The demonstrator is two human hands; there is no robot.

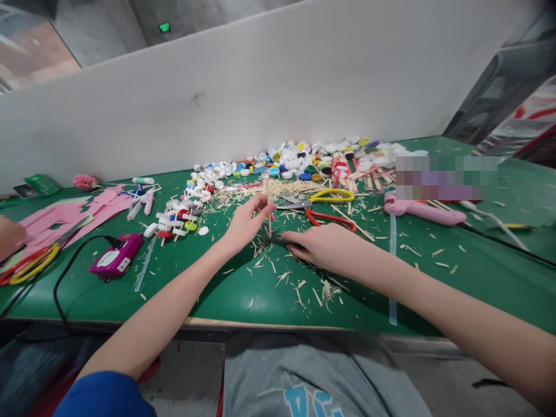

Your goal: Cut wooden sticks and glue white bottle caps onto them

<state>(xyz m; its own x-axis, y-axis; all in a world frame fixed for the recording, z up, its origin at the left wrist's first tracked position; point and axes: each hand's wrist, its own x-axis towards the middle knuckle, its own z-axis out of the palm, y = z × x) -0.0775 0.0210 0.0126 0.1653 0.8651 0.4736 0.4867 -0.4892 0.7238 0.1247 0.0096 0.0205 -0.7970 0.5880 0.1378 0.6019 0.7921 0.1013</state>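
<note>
My left hand (pixel 251 225) is closed round a thin wooden stick (pixel 269 197), which stands nearly upright over the green table. In my right hand (pixel 319 246) is a dark, slim knife-like tool (pixel 280 240), its tip at the lower end of the stick; the fingers hide much of it. Pale wood shavings (pixel 260 246) lie beneath both hands. Just beyond my right hand rest scissors with red handles (pixel 332 220) and another pair with yellow handles (pixel 334 196).
Bottle caps (pixel 299 159) heap along the white partition (pixel 260 87). To the right lie a pink glue gun (pixel 425 211) and its black cord. At left are pink paper (pixel 47 217), red-and-yellow scissors (pixel 32 263), a purple power box (pixel 117 256) and another person's hand (pixel 11 237).
</note>
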